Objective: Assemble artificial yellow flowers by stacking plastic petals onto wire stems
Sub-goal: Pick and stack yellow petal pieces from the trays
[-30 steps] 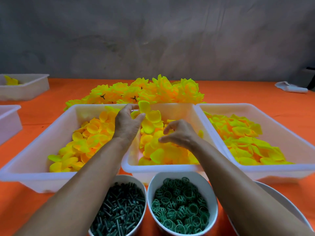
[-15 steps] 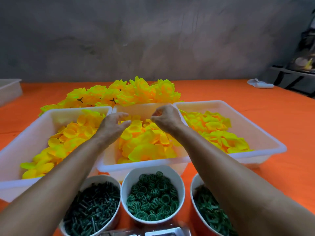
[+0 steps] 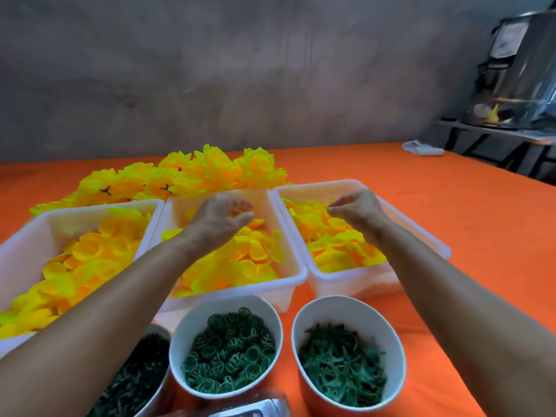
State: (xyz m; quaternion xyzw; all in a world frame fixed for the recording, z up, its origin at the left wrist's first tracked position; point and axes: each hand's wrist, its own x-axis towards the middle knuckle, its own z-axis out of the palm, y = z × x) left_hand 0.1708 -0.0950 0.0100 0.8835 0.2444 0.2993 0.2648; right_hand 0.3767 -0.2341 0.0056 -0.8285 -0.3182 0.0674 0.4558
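**Ana:** Head view shows both arms reaching over the bins. The left hand (image 3: 224,215) hovers above the middle bin (image 3: 288,266) of yellow petals (image 3: 240,260), fingers curled toward the thumb as if pinching, but I can't make out anything held there. Same for the right hand (image 3: 358,209) over the right bin (image 3: 355,281): fingertips drawn together, and whether that grip has a petal in it I can't tell.

**Ben:** Where do the parts lie?

**Ana:** Loose petals fill three white bins side by side on the orange surface (image 3: 481,236); the left bin (image 3: 18,245) is heaped too. Finished flowers (image 3: 210,173) are piled behind them. Nearer the person stand three bowls: green rings (image 3: 230,350) in the middle, green star-shaped pieces (image 3: 343,371) to the right, and dark pieces (image 3: 135,380) to the left that may be the stems, though they're partly hidden by the forearm.

**Ben:** What could go wrong from here?

**Ana:** The petals look thin and lie overlapped, so I'd judge a pinch could lift two stuck together, or none at all, spoiling the stack order on a stem. Reaching into two bins at once invites mixing sizes if one drops into the wrong bin. The forearms also pass low over the bowls; a dipped elbow could tip the rings.
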